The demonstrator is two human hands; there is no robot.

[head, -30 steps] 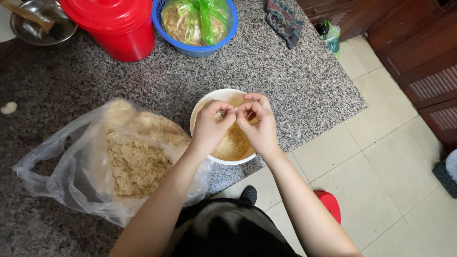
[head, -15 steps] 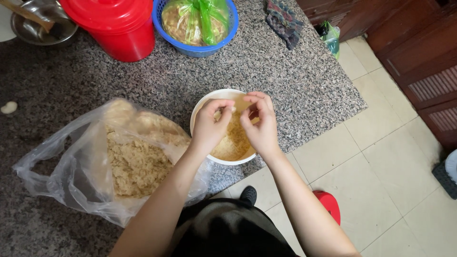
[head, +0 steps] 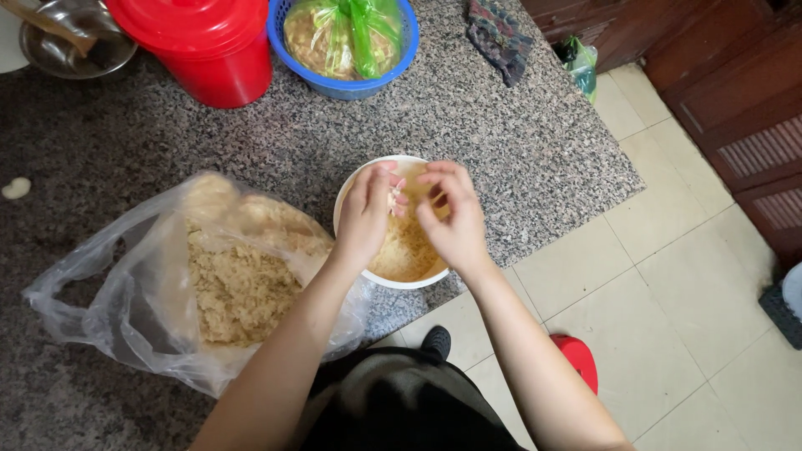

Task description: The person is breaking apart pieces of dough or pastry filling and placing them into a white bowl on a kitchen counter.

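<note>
A white bowl (head: 355, 192) of yellowish crumbly food (head: 408, 250) stands near the front edge of the speckled granite counter (head: 468, 125). Both my hands hover over it. My left hand (head: 366, 219) pinches a small pale food piece (head: 393, 199) at its fingertips. My right hand (head: 455, 219) is curled just to the right of that piece, fingertips a small gap away. Whether it holds a crumb is hidden by the fingers.
A clear plastic bag (head: 125, 292) of beige crumbly food lies left of the bowl. At the back stand a red lidded bucket (head: 205, 42), a blue basket (head: 401, 58) with green-wrapped food, a metal bowl (head: 71, 42) and a dark cloth (head: 499, 38). Tiled floor lies right.
My two hands, fingertips pressed together over the bowl a second ago, have drawn slightly apart. The bowl and bag have not moved.
</note>
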